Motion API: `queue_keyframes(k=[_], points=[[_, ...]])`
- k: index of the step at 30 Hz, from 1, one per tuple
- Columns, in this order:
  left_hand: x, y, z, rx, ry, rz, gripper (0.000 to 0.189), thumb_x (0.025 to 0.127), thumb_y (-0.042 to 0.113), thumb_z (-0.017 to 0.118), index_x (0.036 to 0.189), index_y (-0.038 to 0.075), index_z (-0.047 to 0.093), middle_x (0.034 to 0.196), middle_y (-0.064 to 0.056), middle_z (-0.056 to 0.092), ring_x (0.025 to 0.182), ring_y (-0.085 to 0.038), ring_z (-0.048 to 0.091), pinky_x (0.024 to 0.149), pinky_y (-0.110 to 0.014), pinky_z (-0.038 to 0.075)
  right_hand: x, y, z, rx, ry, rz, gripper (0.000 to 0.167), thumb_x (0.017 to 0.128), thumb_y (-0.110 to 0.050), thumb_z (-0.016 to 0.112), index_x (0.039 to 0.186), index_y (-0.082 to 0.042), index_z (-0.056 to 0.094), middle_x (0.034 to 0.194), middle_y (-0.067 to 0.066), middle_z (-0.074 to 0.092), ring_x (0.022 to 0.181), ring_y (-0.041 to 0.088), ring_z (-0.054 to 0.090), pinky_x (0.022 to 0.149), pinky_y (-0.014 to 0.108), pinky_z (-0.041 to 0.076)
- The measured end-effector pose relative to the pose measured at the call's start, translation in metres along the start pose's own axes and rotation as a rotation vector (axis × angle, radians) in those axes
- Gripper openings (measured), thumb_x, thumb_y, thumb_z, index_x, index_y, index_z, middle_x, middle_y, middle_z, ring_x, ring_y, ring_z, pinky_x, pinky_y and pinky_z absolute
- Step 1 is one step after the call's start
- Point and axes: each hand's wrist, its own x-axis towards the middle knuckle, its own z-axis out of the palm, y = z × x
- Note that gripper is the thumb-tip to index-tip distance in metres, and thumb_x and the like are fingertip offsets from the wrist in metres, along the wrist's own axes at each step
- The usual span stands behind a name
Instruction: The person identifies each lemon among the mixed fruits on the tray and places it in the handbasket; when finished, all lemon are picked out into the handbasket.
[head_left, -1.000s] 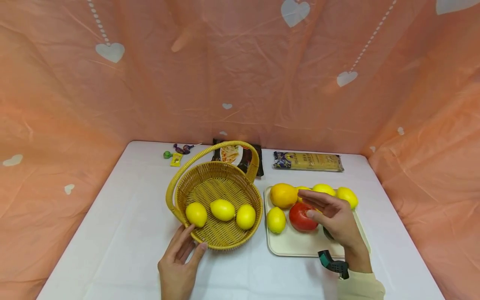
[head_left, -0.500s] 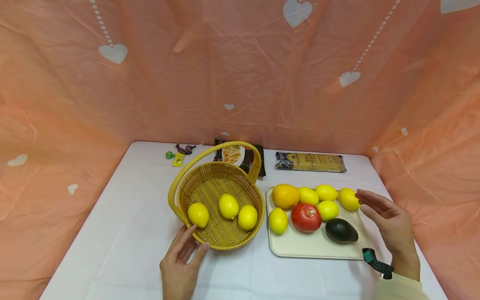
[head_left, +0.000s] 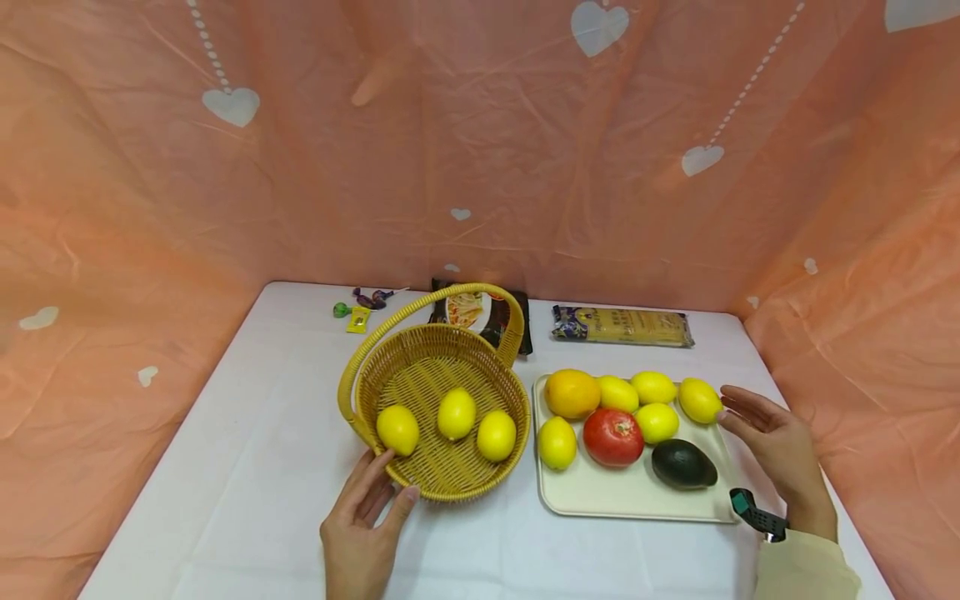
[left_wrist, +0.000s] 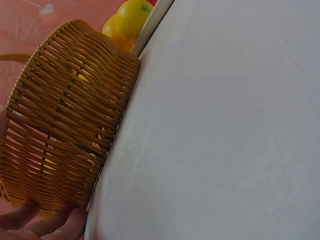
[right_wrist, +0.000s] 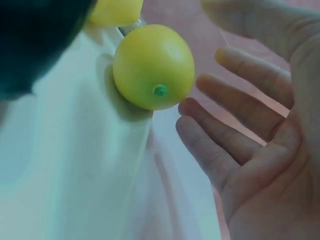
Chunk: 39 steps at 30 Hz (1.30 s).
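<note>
lemon (head_left: 700, 401) in the far right corner of the tray (head_left: 622, 496); the right hand (head_left: 780, 447), the nearer one, is just outside that corner, fingers and thumb apart, lemon to its left.

Left hand (head_left: 360, 529) comes up from bottom edge, fingers bent, thumb set apart from them; left fingertips (left_wrist: 72, 220) just show in the left-wrist corner. Right hand (head_left: 780, 446) out to the far right, angled inward, palm facing left. Right fingers (right_wrist: 240, 100) nearly straight, slightly spread, thumb (right_wrist: 250, 17) apart, nothing held. Pale sleeve (head_left: 806, 567) behind right wrist (head_left: 813, 515).
</note>
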Motion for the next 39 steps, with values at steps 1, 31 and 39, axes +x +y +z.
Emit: queue_keyframes(k=[1,31,39], points=[[0.0,0.0,0.0,0.001,-0.001,0.001,0.055,0.092,0.004,0.089,0.143,0.012,0.073,0.165,-0.023,0.05,0.138,-0.039,0.062,0.102,-0.013,0.059,0.002,0.0,0.0,-0.038,-0.014,0.024,0.066,0.105,-0.037,0.077,0.158,-0.003,0.057,0.135,-0.026,0.068,0.108,-0.024,0.057,0.086,-0.002,0.053],[0.003,-0.001,0.001,0.0,0.003,0.005,0.056,0.091,0.005,0.09,0.144,0.012,0.073,0.164,-0.022,0.051,0.139,-0.038,0.061,0.102,-0.014,0.059,-0.023,-0.048,0.014,0.38,-0.008,-0.234,0.05,0.102,0.01,0.07,0.151,0.001,0.063,0.136,-0.019,0.072,0.115,-0.005,0.071,0.094,0.006,0.059],[-0.001,0.002,0.002,0.004,0.026,-0.033,0.056,0.091,0.003,0.09,0.144,0.012,0.073,0.164,-0.021,0.051,0.129,-0.005,0.067,0.101,-0.013,0.06,-0.046,-0.09,0.057,0.443,-0.229,-0.352,0.05,0.096,0.023,0.066,0.145,0.017,0.058,0.143,-0.004,0.072,0.128,0.008,0.068,0.105,0.02,0.062]])
